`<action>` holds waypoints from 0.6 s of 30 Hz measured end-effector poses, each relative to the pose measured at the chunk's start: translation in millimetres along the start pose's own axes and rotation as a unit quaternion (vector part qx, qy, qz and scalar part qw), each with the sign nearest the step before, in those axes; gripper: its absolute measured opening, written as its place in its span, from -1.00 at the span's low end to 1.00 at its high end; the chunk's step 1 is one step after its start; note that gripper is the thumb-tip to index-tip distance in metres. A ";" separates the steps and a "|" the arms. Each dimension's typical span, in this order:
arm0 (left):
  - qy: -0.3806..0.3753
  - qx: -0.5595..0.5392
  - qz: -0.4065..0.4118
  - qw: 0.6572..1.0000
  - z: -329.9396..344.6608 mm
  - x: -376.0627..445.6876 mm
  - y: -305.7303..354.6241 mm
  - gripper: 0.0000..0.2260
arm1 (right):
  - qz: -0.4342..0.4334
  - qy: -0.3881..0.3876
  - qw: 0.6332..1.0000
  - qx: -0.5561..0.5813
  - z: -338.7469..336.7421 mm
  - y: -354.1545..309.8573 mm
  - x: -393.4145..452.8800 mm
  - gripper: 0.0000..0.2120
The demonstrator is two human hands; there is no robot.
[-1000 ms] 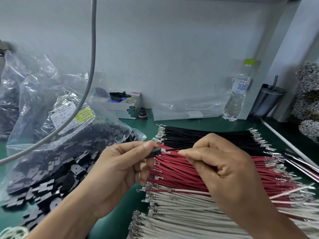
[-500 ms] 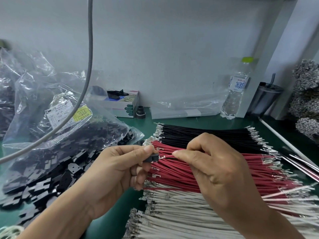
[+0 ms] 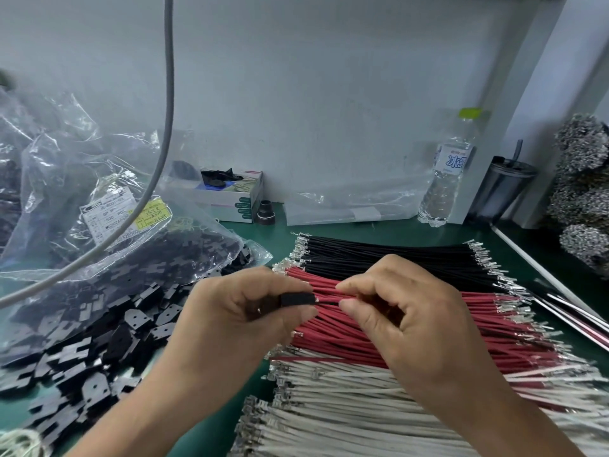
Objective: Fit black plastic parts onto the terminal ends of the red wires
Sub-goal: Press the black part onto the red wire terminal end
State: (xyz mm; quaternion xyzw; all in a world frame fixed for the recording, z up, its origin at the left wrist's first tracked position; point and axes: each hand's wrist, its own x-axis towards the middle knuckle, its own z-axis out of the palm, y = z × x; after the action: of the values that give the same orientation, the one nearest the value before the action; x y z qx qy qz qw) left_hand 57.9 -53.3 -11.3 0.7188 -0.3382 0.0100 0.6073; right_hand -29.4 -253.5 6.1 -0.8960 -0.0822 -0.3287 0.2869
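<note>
Your left hand (image 3: 237,311) pinches one black plastic part (image 3: 296,299) between thumb and forefinger; your right hand (image 3: 405,311) pinches one red wire (image 3: 324,296) just beside it, its tip at the part's mouth, above the red wires (image 3: 379,338) on the desk (image 3: 280,229); tilt the wire and the terminal could bend or jam; one water bottle (image 3: 445,183), one cup (image 3: 501,186), three wire bundles, parts (image 3: 85,354) beyond counting.
</note>
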 end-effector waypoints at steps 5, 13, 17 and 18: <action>0.001 -0.055 -0.047 0.997 1.7 -0.8 1.3 -0.88 | -0.020 0.006 0.999 -0.028 3.4 -4.8 0.2 -0.90; -0.031 -0.088 -0.056 0.994 4.4 -0.6 1.6 -0.89 | -0.024 -0.022 0.996 -0.080 -7.3 -5.9 1.3 -0.87; -0.013 -0.073 -0.054 0.996 7.7 0.4 -1.4 -0.92 | -0.056 -0.004 0.983 -0.175 -23.2 -9.6 -1.2 -0.93; -0.002 -0.071 -0.055 0.996 7.9 0.5 -2.2 -0.92 | -0.067 -0.022 0.981 -0.179 -24.6 -11.9 -4.3 -0.94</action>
State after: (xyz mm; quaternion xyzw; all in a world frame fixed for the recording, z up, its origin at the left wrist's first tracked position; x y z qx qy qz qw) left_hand 56.3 -60.4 -15.1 0.6913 -0.2989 -0.0492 0.6560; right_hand -50.0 -257.5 24.1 -0.9324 -0.0882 -0.3366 0.0977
